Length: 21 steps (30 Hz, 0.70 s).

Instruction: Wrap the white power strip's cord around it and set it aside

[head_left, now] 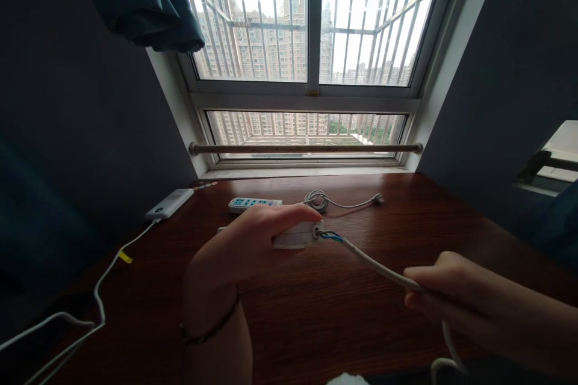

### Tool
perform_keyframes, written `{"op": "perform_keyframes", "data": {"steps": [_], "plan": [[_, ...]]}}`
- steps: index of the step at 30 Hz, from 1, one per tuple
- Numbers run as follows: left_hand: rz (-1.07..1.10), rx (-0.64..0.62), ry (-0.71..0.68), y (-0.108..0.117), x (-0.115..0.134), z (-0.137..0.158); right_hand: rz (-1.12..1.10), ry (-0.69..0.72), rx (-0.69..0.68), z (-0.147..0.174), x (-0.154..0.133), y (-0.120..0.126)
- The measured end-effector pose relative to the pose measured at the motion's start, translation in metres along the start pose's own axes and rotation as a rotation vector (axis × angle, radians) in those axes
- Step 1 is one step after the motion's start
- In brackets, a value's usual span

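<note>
At frame centre, the left hand (253,234) grips a white power strip (295,236), fingers closed round it. At lower right, the right hand (445,289) pinches its white cable (374,264) above the counter (343,319).

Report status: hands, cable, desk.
Left hand grips white power strip. Right hand pinches its cable. Second strip and coiled cord lie behind.

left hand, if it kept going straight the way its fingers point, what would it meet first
The left hand, gripping a white power strip, points right and slightly toward the window. Next in that line is probably the coiled white cord, though depth is unclear.
</note>
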<state>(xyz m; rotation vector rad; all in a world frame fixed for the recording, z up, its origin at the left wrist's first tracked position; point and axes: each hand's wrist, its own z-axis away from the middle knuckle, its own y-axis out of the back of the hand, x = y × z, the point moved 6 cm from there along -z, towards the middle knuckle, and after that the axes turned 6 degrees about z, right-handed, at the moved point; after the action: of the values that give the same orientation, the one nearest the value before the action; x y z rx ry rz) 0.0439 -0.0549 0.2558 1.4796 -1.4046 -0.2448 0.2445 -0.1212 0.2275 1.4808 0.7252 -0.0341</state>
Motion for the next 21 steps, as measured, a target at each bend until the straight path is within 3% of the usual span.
{"op": "perform_keyframes", "data": {"steps": [3, 6, 11, 14, 16, 18, 21], "plan": [[0.025, -0.019, 0.003, -0.002, 0.002, 0.001, 0.492, 0.13, 0.242, 0.008, -0.007, 0.008], [0.081, -0.095, 0.033, -0.011, 0.005, 0.0, 0.862, 0.161, 0.549, 0.018, -0.013, 0.017], [0.198, -0.304, 0.052, -0.031, 0.012, -0.004, 1.195, 0.087, 0.809, 0.024, -0.006, 0.026], [0.214, -0.359, 0.035, -0.037, 0.016, -0.006, 1.197, 0.115, 0.905, 0.024, 0.002, 0.027], [0.177, -0.315, 0.021, -0.035, 0.017, -0.007, 1.093, 0.118, 0.914, 0.022, 0.01, 0.028], [0.095, -0.215, 0.005, -0.029, 0.017, -0.008, 0.917, 0.115, 0.853, 0.018, 0.02, 0.027], [-0.087, -0.058, -0.023, -0.019, 0.014, -0.009, 0.621, 0.129, 0.658, 0.012, 0.032, 0.019]]}}
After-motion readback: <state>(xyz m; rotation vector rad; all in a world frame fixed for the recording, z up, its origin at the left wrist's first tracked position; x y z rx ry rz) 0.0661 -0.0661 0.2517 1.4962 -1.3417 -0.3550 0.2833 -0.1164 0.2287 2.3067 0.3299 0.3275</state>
